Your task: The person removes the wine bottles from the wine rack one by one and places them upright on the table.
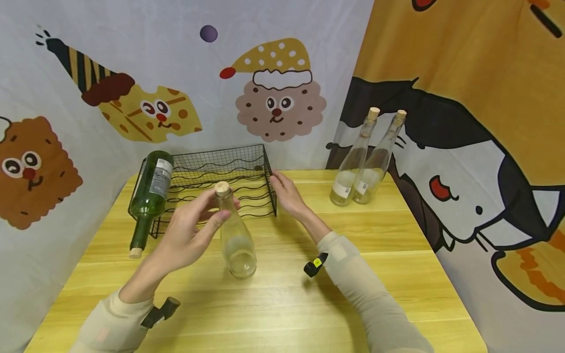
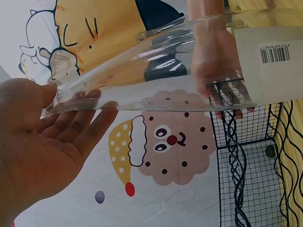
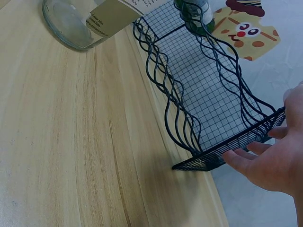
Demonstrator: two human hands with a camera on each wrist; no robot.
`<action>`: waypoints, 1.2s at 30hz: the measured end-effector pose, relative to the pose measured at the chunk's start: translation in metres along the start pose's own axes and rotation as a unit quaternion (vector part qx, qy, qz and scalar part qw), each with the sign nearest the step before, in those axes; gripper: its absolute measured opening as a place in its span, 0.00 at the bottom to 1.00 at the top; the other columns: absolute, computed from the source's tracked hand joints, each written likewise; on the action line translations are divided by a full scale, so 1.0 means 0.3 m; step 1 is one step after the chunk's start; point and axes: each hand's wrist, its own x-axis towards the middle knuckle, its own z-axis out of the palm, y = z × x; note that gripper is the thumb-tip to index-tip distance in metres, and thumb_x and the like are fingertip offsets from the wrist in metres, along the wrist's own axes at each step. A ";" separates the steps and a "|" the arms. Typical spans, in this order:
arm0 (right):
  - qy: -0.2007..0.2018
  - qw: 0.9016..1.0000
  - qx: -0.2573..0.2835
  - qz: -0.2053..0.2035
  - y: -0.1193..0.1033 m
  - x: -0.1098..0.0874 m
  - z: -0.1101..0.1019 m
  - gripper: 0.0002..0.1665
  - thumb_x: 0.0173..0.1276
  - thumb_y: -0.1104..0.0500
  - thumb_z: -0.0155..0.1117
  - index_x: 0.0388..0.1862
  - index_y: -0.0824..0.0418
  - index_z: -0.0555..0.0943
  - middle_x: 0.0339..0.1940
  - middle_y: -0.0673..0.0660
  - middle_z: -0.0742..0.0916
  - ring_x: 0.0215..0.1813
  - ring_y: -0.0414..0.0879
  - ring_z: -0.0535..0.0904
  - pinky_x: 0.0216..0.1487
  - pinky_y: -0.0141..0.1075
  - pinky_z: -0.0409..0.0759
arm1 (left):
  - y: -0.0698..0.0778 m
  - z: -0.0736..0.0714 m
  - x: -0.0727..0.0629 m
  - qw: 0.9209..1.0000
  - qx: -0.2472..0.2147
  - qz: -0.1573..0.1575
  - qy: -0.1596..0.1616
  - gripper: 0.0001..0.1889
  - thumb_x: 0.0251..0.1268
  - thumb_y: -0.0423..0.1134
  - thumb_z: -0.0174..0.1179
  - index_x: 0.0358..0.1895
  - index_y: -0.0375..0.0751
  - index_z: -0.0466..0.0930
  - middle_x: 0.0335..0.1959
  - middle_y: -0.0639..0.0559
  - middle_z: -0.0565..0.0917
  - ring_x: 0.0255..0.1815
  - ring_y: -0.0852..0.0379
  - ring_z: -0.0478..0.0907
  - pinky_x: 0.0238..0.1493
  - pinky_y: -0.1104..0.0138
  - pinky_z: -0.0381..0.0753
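Note:
My left hand [image 1: 190, 230] pinches the neck of a clear glass bottle [image 1: 238, 245] just below its cork. A pale label [image 2: 270, 66] with a barcode shows on the bottle in the left wrist view. Whether its base touches the table is hard to tell. At the right end of a black wire bottle rack [image 1: 220, 162], my right hand [image 1: 289, 196] touches the side panel from outside with loosely extended fingers [image 3: 239, 161]. A green corked bottle [image 1: 150, 196] lies across the rack's left end, neck pointing toward me.
Two more clear corked bottles [image 1: 348, 171] stand close together at the back right of the wooden table [image 1: 331, 314]. Cartoon-printed curtains [image 1: 176, 29] hang behind and at the sides. Small dark cameras are strapped on both wrists.

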 end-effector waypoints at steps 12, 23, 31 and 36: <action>0.002 1.000 -0.002 0.000 -0.004 0.000 0.001 0.42 0.96 0.36 0.38 0.96 0.56 0.56 0.96 0.61 0.64 0.93 0.61 0.64 0.96 0.58 0.63 | -0.001 -0.010 -0.006 1.000 -0.013 -0.011 -0.011 0.28 0.78 0.20 0.66 0.77 0.38 0.78 0.65 0.42 0.92 0.66 0.60 0.90 0.68 0.70 0.91; 0.001 1.000 0.001 0.003 -0.001 -0.003 0.000 0.43 0.96 0.35 0.38 0.96 0.58 0.55 0.96 0.61 0.64 0.93 0.62 0.64 0.95 0.60 0.64 | -0.005 -0.047 -0.033 0.997 0.066 -0.021 -0.022 0.39 0.76 0.28 0.71 0.87 0.47 0.70 0.78 0.43 0.84 0.75 0.40 0.85 0.81 0.68 0.81; -0.002 1.000 0.002 0.005 0.002 -0.003 0.001 0.42 0.97 0.36 0.38 0.96 0.58 0.55 0.95 0.61 0.65 0.92 0.62 0.67 0.95 0.61 0.66 | 0.007 -0.082 -0.059 0.993 0.112 -0.029 -0.010 0.38 0.75 0.32 0.73 0.86 0.48 0.72 0.84 0.44 0.78 0.82 0.39 0.78 0.86 0.79 0.65; 0.002 1.000 0.000 0.003 -0.001 -0.002 0.001 0.42 0.97 0.36 0.38 0.96 0.57 0.56 0.95 0.61 0.65 0.91 0.62 0.67 0.94 0.60 0.66 | 0.005 -0.109 -0.061 0.993 0.121 -0.017 0.003 0.39 0.74 0.31 0.73 0.86 0.53 0.73 0.85 0.50 0.78 0.86 0.52 0.74 0.88 0.79 0.63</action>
